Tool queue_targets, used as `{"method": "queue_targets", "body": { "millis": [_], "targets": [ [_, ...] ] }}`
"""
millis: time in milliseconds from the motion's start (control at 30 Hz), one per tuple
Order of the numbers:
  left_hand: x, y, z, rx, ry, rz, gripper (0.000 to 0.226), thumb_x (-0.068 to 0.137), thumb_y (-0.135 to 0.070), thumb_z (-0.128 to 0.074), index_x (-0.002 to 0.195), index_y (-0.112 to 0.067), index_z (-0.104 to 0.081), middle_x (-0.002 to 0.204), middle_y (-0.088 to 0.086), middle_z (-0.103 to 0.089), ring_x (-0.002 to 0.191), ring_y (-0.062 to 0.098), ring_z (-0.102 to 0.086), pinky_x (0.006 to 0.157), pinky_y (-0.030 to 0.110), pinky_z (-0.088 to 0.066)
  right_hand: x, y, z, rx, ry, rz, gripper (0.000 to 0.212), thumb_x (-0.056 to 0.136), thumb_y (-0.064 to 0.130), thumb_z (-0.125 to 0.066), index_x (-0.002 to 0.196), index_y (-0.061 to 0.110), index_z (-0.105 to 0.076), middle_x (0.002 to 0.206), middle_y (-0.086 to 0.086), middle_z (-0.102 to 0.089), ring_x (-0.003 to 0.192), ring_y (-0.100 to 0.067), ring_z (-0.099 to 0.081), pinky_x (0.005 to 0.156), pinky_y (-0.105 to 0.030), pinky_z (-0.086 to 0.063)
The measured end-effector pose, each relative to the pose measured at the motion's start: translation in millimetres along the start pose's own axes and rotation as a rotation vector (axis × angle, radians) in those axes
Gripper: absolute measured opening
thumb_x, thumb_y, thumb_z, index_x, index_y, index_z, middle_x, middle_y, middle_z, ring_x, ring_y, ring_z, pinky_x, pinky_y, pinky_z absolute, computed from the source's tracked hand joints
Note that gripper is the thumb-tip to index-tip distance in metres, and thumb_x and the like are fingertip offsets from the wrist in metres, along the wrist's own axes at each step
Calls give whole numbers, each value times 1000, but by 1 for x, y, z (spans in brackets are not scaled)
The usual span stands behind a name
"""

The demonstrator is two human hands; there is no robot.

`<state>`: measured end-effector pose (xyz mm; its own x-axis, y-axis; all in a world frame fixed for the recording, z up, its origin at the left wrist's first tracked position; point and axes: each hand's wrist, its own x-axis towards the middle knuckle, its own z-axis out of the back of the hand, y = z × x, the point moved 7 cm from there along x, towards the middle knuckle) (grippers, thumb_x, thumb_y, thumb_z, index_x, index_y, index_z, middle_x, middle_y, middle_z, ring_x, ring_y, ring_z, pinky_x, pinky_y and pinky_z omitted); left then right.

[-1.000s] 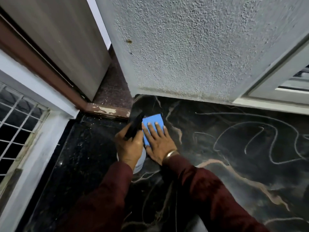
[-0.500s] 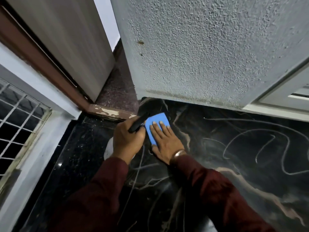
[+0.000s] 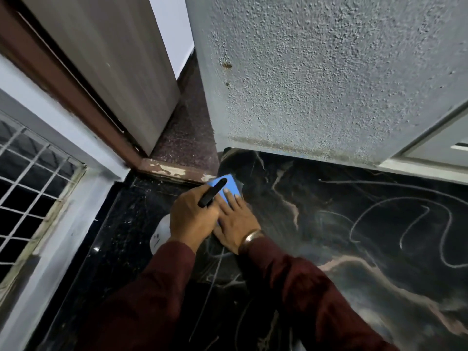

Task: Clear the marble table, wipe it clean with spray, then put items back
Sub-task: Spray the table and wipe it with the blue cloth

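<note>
Now: right hand (image 3: 234, 219) flat on blue cloth (image 3: 229, 186), pushed farther into desk (image 3: 329, 224) corner; left hand (image 3: 190, 219) beside it grips spray bottle (image 3: 212, 192).

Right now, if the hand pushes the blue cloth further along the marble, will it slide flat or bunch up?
The blue cloth probably slides flat: the right hand presses it with straight, spread fingers. It looks thin and soft, so an unpressed edge may fold. The marble table looks glossy, so it likely gives little resistance.
</note>
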<state>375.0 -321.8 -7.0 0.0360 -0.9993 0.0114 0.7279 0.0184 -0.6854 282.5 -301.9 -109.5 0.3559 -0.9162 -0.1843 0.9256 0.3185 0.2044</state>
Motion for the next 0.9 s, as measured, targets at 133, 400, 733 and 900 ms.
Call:
{"method": "queue_targets", "body": {
  "millis": [133, 400, 733, 900],
  "targets": [
    [1, -10, -5, 62, 11, -28, 7, 82, -13, -65, 81, -13, -72, 78, 12, -71, 79, 40, -63, 63, 30, -35, -51, -87, 8, -56, -87, -176, 69, 85, 46, -33, 148, 17, -32, 153, -3, -32, 140, -27, -33, 111, -44, -31],
    [-15, -33, -19, 95, 91, -105, 10, 84, -15, -63, 76, -14, -68, 66, 8, -64, 65, 35, -55, 59, 35, -41, -144, -184, 14, 79, -239, -821, 76, 84, 45, -19, 145, 2, -33, 151, -20, -31, 137, -45, -29, 110, -55, -25],
    [-25, -59, -34, 110, 95, -103, 9, 82, -21, -66, 84, -15, -73, 75, 9, -71, 76, 38, -64, 66, 39, -51, -46, -104, 16, 49, -98, -299, 73, 86, 47, -11, 151, 14, -18, 158, -7, -19, 145, -33, -16, 118, -45, -13],
    [-36, -61, -30, 110, 104, -88, 11, 85, -19, -64, 79, -12, -70, 72, 12, -69, 72, 37, -60, 62, 34, -41, -134, -232, 22, 89, -209, -743, 81, 81, 48, -12, 145, 2, -32, 151, -19, -31, 138, -43, -29, 111, -53, -25]
  ]
}}
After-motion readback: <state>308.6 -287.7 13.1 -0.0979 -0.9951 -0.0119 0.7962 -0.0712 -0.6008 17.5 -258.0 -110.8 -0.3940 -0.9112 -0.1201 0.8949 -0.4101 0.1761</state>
